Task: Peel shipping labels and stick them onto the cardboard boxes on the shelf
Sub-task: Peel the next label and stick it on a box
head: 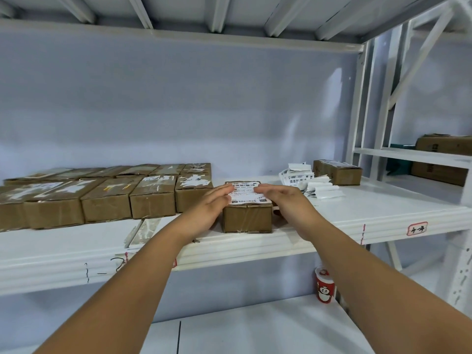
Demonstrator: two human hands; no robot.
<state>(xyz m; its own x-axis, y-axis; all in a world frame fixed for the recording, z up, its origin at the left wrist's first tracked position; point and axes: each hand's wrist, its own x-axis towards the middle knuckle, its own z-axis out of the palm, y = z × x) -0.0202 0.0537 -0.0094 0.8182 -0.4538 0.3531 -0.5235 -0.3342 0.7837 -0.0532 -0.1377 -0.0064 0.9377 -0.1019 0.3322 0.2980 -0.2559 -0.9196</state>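
A red cup [325, 287] stood below the shelf [332, 226]. On it, the left hand [207, 205] and right hand [283, 203] lay apart, fingers flat, pressing a shipping label [246, 196] onto a cardboard box [246, 219] and hiding the label's side edges. Rows of boxes [107, 200] sat to the left. Loose labels [306, 182] lay farther right, their print unreadable.

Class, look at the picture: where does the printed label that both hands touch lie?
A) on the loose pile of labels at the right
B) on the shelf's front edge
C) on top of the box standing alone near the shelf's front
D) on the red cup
C: the left hand and right hand rest straight fingers on the label, which lies flat on top of the lone box.
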